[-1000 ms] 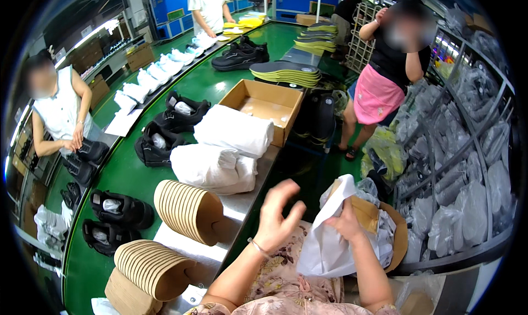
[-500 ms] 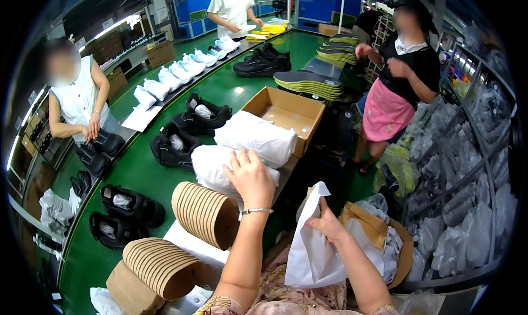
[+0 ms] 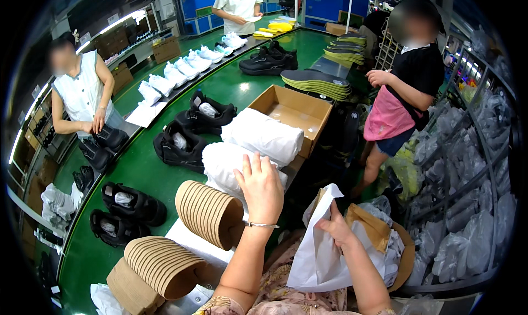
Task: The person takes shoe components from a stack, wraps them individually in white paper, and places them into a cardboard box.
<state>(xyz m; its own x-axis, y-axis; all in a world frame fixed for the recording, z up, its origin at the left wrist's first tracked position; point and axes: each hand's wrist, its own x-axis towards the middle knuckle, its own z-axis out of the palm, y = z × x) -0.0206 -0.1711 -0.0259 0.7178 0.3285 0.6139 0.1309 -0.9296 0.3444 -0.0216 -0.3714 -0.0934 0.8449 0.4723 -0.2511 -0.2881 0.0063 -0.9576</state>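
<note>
My left hand has its fingers apart over the near end of a white paper-wrapped bundle; whether it touches the paper I cannot tell. Just behind lies a second white wrapped bundle, against an open brown cardboard box. My right hand grips a white paper sheet, thumb on the near side, and the sheet hangs down in front of my clothes. Nested curved brown cardboard inserts lie left of my left forearm, with another stack nearer me.
Black shoes stand along the green table. Stacked insoles lie beyond the box. A carton with crumpled paper is at my right, beside a rack of bagged items. Co-workers stand at left, back and right.
My left hand shifts slightly right on the picture, with its fingers still spread. The paper stays in my right hand. The co-worker at the right turns and lowers their hands.
</note>
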